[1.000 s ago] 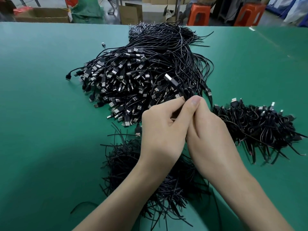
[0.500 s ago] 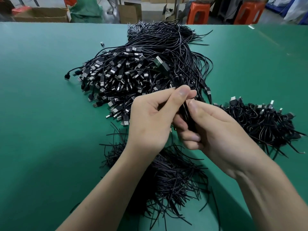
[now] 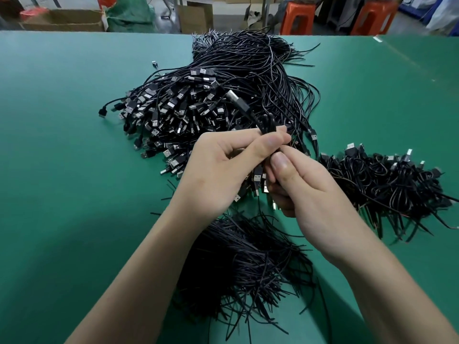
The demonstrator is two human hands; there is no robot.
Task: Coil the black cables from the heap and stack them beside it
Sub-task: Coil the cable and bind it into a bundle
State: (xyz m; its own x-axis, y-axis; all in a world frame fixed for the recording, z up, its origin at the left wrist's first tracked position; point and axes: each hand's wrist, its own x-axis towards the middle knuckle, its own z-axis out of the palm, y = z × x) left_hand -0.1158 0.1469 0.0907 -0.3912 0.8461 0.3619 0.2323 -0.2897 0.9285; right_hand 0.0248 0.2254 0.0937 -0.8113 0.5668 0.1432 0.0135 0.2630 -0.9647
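Cable coil [image 3: 267,125], left hand [image 3: 218,175] pinching, right hand [image 3: 306,191] gripping

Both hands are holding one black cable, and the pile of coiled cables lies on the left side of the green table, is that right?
Not quite. The head view shows the pile of coiled cables on the right side of the green table, not the left. The left hand and right hand do both hold one black cable.
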